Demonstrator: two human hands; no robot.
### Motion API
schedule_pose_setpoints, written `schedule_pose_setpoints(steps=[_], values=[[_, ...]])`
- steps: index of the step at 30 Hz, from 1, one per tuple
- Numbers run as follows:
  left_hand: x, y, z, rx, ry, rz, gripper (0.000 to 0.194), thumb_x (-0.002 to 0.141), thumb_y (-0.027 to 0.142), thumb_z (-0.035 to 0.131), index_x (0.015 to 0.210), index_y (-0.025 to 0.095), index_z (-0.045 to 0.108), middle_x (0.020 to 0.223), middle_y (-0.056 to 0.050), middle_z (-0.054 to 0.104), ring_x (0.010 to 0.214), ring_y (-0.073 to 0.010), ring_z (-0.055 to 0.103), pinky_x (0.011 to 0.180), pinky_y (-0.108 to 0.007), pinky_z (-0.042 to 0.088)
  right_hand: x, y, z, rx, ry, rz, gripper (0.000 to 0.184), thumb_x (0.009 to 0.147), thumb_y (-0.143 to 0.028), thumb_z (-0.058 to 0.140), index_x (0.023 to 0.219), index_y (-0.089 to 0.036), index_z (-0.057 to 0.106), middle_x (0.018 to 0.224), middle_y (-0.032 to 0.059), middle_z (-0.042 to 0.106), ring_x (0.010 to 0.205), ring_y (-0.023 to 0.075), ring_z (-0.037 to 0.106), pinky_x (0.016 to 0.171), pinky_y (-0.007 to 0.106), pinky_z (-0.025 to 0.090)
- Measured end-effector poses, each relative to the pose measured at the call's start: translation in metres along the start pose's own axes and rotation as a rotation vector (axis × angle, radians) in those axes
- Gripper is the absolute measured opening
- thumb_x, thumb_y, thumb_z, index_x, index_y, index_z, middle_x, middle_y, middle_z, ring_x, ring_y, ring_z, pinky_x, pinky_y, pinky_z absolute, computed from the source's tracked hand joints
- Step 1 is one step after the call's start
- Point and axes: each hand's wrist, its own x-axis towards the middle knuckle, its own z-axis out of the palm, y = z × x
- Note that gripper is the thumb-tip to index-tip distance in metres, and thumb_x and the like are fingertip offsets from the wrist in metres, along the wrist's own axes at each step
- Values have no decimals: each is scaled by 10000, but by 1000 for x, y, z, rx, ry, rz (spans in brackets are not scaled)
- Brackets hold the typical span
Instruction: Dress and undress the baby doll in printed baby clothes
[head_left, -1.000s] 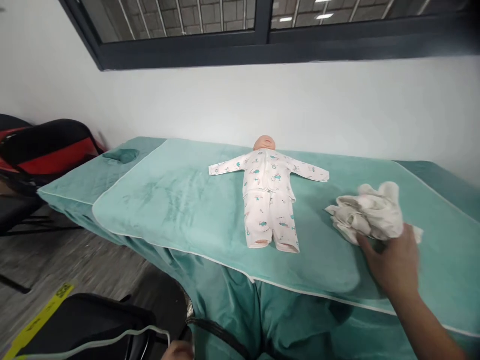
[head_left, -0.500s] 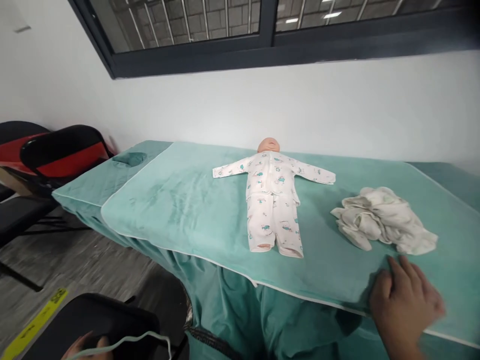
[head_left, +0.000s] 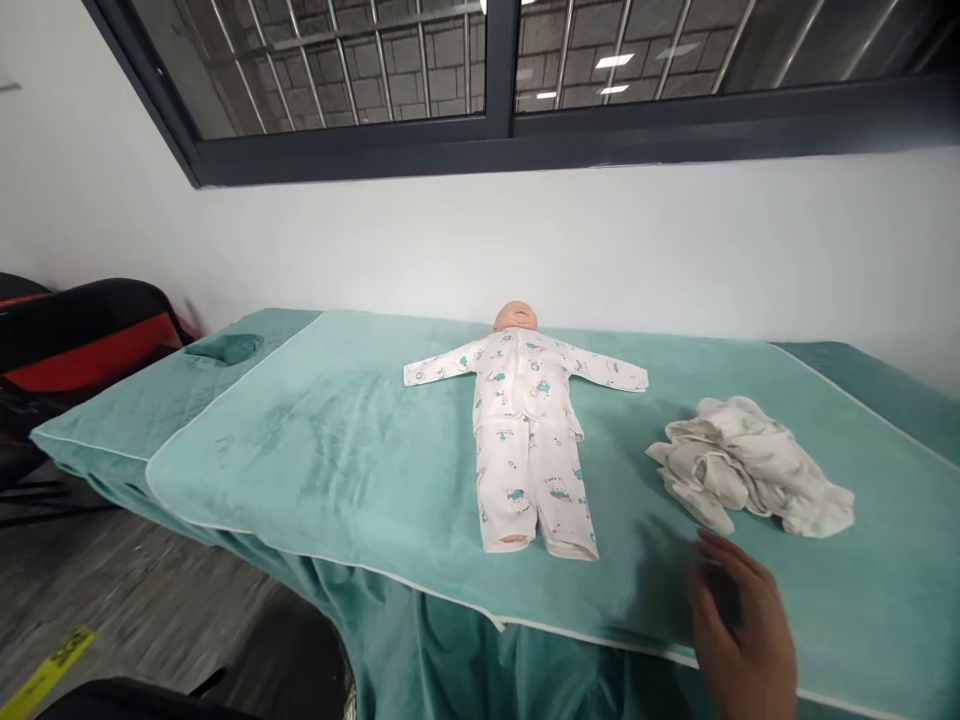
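Note:
A baby doll (head_left: 527, 420) in white printed pyjamas lies on its back with arms spread on the teal-covered bed (head_left: 337, 450). To its right lies a crumpled pile of white cloth (head_left: 746, 465). My right hand (head_left: 739, 625) hovers over the bed's front edge, just below and left of the cloth pile, fingers loosely spread and holding nothing. My left hand is out of sight.
A white wall and a dark-framed window (head_left: 495, 90) stand behind the bed. Black and red chairs (head_left: 82, 335) sit at the left. The top of a dark chair (head_left: 150, 695) shows at the bottom left, over grey flooring with a yellow tape mark (head_left: 45, 670).
My right hand let go of the white cloth pile and drew back toward the bed's front edge, then shifted left. My left hand dropped out of view. The view tilted up slightly.

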Motion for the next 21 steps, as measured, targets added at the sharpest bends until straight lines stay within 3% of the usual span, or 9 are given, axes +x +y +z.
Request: schedule_pose_setpoints(steps=[3, 5, 8, 10, 14, 18, 21], values=[[4, 33, 20, -77, -13, 69, 163, 744, 246, 612, 693, 376, 696, 645, 0, 662, 637, -259, 686, 474, -397, 560, 60, -48, 32, 145, -110, 55, 317, 878, -385, 562, 1151, -235, 624, 1093, 100, 661, 868, 243, 645, 721, 397, 531], [23, 49, 37, -98, -28, 78, 216, 792, 175, 558, 731, 331, 694, 702, 5, 693, 664, -206, 685, 554, -346, 577, 112, -82, 62, 264, -149, -17, 275, 876, -369, 533, 1093, -232, 631, 1040, 87, 666, 851, 224, 632, 749, 386, 526], [87, 55, 81, -181, -16, 6, 239, 819, 79, 491, 749, 237, 656, 765, -9, 695, 723, -157, 669, 655, -282, 555, 189, -121, 119, 401, -160, -30, 263, 853, -348, 525, 1064, -228, 626, 1075, 79, 682, 935, 223, 633, 819, 376, 506], [140, 50, 117, -228, 23, -80, 239, 780, 63, 464, 750, 221, 640, 780, -3, 678, 751, -150, 650, 703, -276, 538, 226, -134, 158, 412, -233, 9, 266, 842, -350, 527, 1051, -215, 623, 1017, 65, 688, 866, 208, 628, 819, 367, 487], [232, 33, 182, -306, 20, -263, 295, 729, 77, 471, 882, 224, 676, 919, -10, 705, 899, -176, 658, 755, -279, 536, 258, -133, 208, 336, -332, 81, 204, 842, -360, 517, 943, -225, 634, 876, 14, 671, 778, 189, 598, 774, 342, 448], [292, 18, 232, -391, 3, -312, 297, 736, 99, 495, 921, 209, 699, 981, -22, 722, 933, -183, 655, 826, -305, 533, 265, -121, 220, 400, -330, 22, 241, 828, -365, 569, 1023, -240, 635, 802, -33, 628, 697, 155, 566, 729, 315, 431], [317, 11, 261, -455, -85, -335, 241, 768, 126, 532, 905, 196, 717, 960, -33, 736, 914, -185, 662, 872, -330, 523, 272, -113, 226, 507, -332, 106, 216, 806, -341, 599, 989, -235, 641, 753, -47, 601, 642, 135, 546, 676, 297, 436]])
